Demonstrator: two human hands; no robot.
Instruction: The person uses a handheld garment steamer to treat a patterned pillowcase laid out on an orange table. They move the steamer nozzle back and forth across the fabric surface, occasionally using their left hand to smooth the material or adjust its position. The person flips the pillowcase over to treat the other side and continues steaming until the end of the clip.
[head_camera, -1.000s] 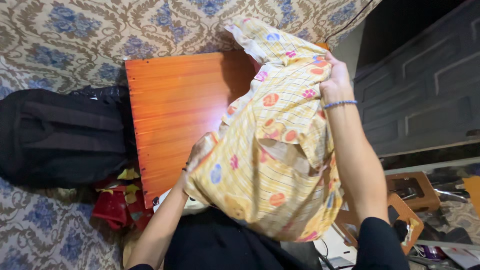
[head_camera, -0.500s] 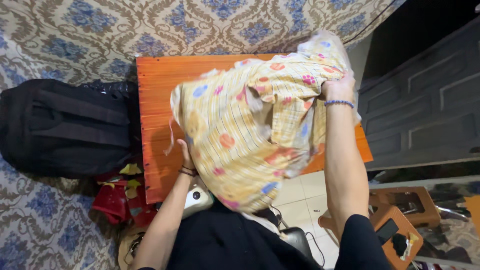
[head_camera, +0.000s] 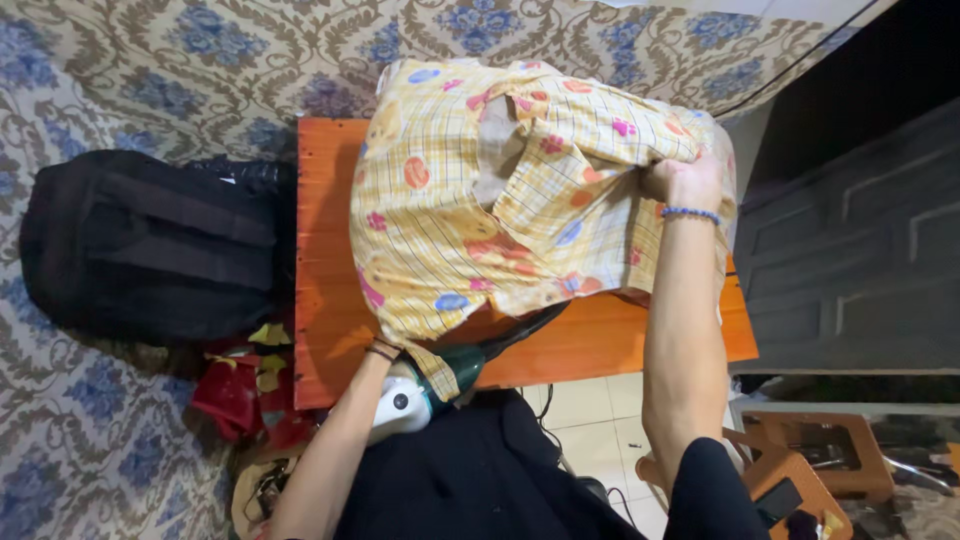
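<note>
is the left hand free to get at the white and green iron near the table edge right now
Probably not at once. The left hand is hidden under the yellow patterned cloth and seems busy with it. The white and green iron lies just beside that wrist on the orange wooden table, with nothing between them.

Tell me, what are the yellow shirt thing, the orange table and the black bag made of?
The yellow garment looks like thin woven cloth, matte: it creases and drapes softly. The orange table seems to be wood with a glossy finish, showing plank lines and shine. The black backpack looks like matte synthetic fabric, though that is hard to tell.
</note>
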